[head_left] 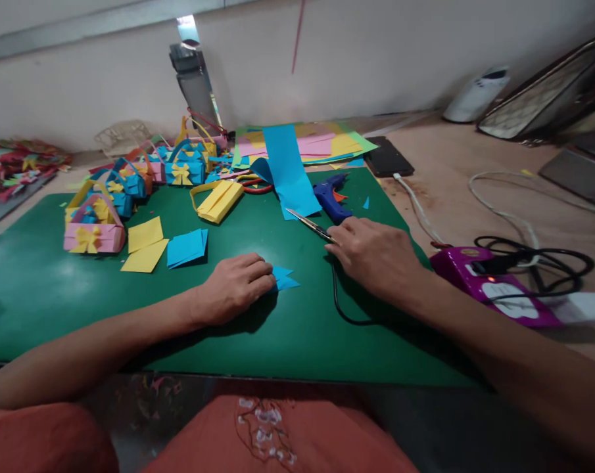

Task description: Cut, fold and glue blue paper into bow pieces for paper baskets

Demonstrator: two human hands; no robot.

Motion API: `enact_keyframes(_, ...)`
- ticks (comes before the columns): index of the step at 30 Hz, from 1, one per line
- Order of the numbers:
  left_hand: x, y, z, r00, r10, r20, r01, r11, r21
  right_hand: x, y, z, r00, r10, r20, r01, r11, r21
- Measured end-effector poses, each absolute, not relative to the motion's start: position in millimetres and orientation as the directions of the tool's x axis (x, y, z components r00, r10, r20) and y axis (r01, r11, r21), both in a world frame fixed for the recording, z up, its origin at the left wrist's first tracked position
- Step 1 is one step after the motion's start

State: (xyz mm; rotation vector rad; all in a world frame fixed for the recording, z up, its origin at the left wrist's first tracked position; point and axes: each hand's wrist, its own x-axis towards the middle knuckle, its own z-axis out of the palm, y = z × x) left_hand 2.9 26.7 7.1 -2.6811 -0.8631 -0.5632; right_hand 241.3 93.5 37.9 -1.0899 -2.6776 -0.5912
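Note:
My left hand (238, 286) is closed low over the green mat, its fingers round a small blue paper piece (284, 278) whose notched, pointed end sticks out to the right. The rest of that piece is hidden under the fingers. Farther right, my right hand (371, 253) grips a pair of scissors (309, 225), blades together and pointing left and away from me. Their handles are hidden in my palm. Just beyond the blades lie a long blue paper strip (290, 174) and a dark blue glue gun (333, 200).
Blue paper squares (187, 248) and yellow squares (144, 244) lie left on the green mat (218, 351). Several small paper baskets (94, 235), a yellow one (218, 202), a bottle (191, 79), coloured sheets (346, 141), a phone (388, 157) and a purple power strip (494, 289) surround them.

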Motion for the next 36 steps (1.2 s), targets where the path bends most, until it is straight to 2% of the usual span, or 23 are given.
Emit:
enact_keyframes(3,1.8,24.8,8.3,0.742,0.517,0.427,0.610,-0.785,-0.110,238.9,90.9,35.9,-0.729,0.598,0.332,0.682,0.677,0.278)
enact_keyframes(8,1.1,22.1,4.5,0.691,0.570,0.444,0.646,-0.762,-0.029,226.4,61.3,27.7,-0.831,0.375,0.411,0.457,0.881,0.121)
enact_keyframes(10,0.4,22.4,3.1,0.666,0.571,0.480,0.648,-0.762,0.008,221.8,54.7,24.8,-0.848,0.329,0.415,0.394,0.916,0.078)
enact_keyframes(19,10.6,30.2,5.3,0.597,0.492,0.633,0.575,-0.813,0.090,206.2,64.5,19.8,-0.835,0.314,0.451,0.394,0.914,0.093)
enact_keyframes(22,8.2,29.0,7.9,0.585,0.460,0.668,0.585,-0.810,0.045,205.5,70.2,22.0,-0.778,0.417,0.470,0.455,0.890,-0.036)
enact_keyframes(24,2.9,25.7,10.1,0.584,0.447,0.677,0.605,-0.796,0.003,206.1,75.1,26.0,-0.698,0.556,0.451,0.506,0.829,-0.239)
enact_keyframes(27,-5.0,17.7,12.4,0.606,0.460,0.649,0.647,-0.760,-0.065,206.6,81.6,33.1,-0.546,0.791,0.276,0.554,0.589,-0.589)
enact_keyframes(29,-7.1,12.4,13.0,0.655,0.495,0.571,0.660,-0.743,-0.112,206.3,84.3,36.5,-0.469,0.877,0.105,0.568,0.391,-0.724)
enact_keyframes(31,-6.0,9.1,12.9,0.703,0.543,0.459,0.659,-0.741,-0.132,206.0,85.5,37.9,-0.435,0.900,-0.031,0.588,0.258,-0.767)
enact_keyframes(33,-3.0,7.9,12.6,0.716,0.581,0.388,0.665,-0.736,-0.125,206.3,85.2,38.1,-0.422,0.899,-0.115,0.617,0.192,-0.763)
enact_keyframes(36,1.7,7.1,12.2,0.692,0.607,0.391,0.688,-0.718,-0.104,208.8,83.4,38.1,-0.435,0.884,-0.171,0.661,0.185,-0.727)
